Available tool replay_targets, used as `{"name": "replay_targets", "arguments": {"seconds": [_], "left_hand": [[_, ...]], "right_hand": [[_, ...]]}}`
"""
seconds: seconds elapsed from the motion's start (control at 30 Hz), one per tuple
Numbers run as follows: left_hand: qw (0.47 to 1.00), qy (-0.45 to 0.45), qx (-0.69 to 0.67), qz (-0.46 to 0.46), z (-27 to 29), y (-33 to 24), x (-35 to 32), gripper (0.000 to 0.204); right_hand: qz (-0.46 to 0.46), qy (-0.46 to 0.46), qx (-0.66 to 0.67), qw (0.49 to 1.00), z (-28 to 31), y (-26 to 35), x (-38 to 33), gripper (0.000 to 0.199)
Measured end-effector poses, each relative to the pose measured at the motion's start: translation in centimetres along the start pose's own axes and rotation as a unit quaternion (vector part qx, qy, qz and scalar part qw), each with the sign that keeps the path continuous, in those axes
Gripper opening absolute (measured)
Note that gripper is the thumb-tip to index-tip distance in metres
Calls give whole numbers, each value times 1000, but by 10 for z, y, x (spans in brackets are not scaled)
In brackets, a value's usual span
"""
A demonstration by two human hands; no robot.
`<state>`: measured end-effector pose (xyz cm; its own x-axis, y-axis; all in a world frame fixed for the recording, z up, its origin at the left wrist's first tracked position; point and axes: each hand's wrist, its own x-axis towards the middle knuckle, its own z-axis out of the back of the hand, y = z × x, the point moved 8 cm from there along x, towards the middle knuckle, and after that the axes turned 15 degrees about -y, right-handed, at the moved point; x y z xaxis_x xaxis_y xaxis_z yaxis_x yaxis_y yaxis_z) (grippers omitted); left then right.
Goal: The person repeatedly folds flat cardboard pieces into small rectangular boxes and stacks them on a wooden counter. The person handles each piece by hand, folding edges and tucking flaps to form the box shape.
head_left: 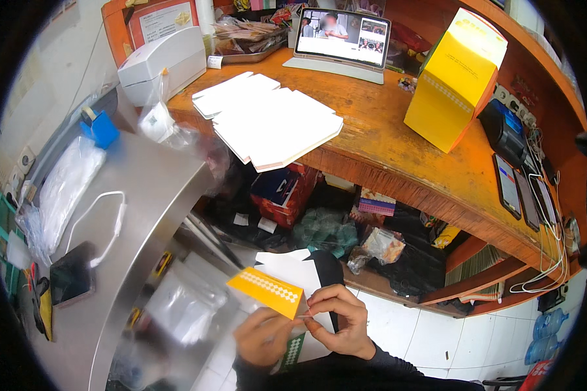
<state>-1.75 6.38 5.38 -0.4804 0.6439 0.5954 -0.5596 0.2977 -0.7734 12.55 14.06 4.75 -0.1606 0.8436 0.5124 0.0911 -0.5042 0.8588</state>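
Above my lap, both hands grip a folded cardboard piece [266,291], yellow with a row of white diamonds. My left hand [262,335], a little blurred, is closed on its lower edge. At the right corner, the thumb and fingers of my right hand [338,320] pinch a thin edge of the piece. Behind it lies a white cardboard sheet [293,268] on my lap. A green strip with white diamonds [293,350] shows below, between my hands; whether it belongs to the same sheet I cannot tell.
Flat white cardboard blanks [277,124] lie stacked on the wooden desk [372,156]. A tall yellow box [456,81] stands at the right, near phones [507,186] and cables. A tablet [341,39] stands behind. To the left is a metal table [156,176] carrying a dark phone [72,275].
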Motion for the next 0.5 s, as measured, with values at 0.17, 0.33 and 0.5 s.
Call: {"name": "replay_targets", "arguments": {"seconds": [0.17,0.33,0.5], "left_hand": [[995,48,-12,82,-5,15,-3,21],[993,23,-61,103,-3,27,-7,22],[984,-12,-88,153,2,51,-16,32]], "right_hand": [[-19,0,29,999,1,-4,-3,18],[55,0,24,998,4,14,0,18],[95,34,-22,995,-1,19,-5,20]]}}
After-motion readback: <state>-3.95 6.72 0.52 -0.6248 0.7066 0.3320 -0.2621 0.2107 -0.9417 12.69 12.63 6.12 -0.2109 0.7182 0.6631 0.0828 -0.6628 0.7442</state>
